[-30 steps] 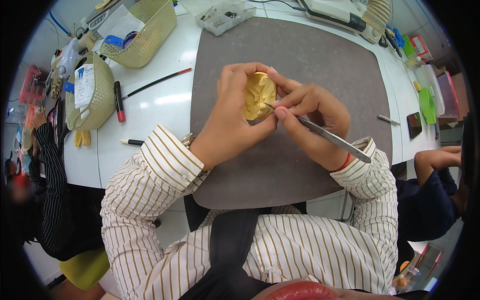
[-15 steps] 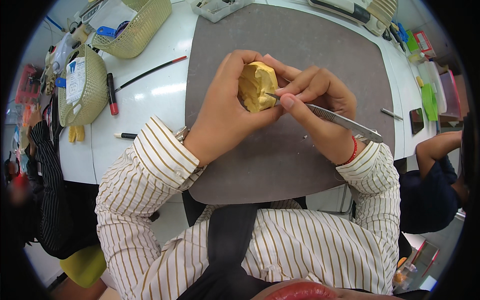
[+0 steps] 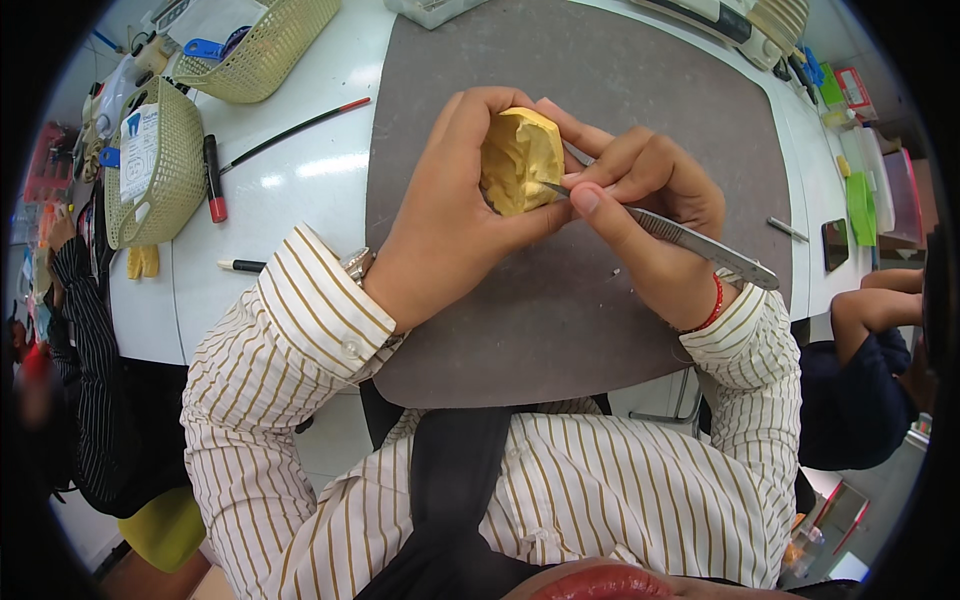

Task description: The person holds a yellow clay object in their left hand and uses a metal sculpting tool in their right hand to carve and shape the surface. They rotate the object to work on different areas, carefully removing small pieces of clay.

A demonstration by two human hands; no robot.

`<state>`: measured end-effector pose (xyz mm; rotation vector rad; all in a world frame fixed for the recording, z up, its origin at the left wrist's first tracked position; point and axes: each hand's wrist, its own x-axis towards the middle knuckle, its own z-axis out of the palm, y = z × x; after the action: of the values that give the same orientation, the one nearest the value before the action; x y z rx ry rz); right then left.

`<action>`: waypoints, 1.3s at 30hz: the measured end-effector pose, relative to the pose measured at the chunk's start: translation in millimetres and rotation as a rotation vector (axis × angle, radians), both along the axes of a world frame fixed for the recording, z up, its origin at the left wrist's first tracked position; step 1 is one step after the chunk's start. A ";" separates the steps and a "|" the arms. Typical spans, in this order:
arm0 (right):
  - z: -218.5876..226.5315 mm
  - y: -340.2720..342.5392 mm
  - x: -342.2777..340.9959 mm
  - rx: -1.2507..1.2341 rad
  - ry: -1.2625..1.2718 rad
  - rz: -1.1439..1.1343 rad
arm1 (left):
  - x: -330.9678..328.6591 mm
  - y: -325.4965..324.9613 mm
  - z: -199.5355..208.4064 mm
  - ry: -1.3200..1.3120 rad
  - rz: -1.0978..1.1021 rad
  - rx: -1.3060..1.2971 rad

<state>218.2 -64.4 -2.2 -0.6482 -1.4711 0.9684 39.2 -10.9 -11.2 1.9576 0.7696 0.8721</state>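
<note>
One yellow cast [image 3: 524, 160], clasped in our curled left fingers [image 3: 540, 224]; one metal knife [image 3: 700, 243], pinched in our right fingers [image 3: 612, 222].

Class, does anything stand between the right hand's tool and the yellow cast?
Nothing visible: the slim metal tool in the right hand reaches the yellow cast, its tip at the cast's right side. The left hand holds the cast from the left.

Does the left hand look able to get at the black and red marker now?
Probably not at once: the left hand is holding the yellow cast. If freed, nothing seems to block its way to the marker.
</note>
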 end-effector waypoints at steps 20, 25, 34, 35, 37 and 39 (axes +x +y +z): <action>-1.4 -0.4 1.8 -0.022 -0.037 -0.026 | -1.3 0.2 -0.2 0.051 0.044 0.081; -1.3 0.2 1.8 -0.010 -0.054 -0.013 | -1.9 1.1 -0.8 0.048 0.044 0.112; -2.3 -0.3 -0.5 0.024 -0.095 -0.039 | -1.1 0.0 -2.1 0.062 0.062 0.122; -2.6 -0.8 -0.8 0.007 -0.066 -0.035 | -0.5 0.1 -2.4 0.056 0.056 0.125; -1.7 -1.8 -1.6 -0.021 -0.006 -0.022 | -0.1 0.1 -0.5 0.045 0.047 0.137; -0.4 -1.7 -1.2 -0.012 0.003 -0.026 | -0.4 -0.3 0.9 0.053 0.051 0.140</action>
<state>217.0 -66.0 -2.6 -0.6723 -1.4520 0.9583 38.8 -11.2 -10.2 2.0997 0.8117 0.9296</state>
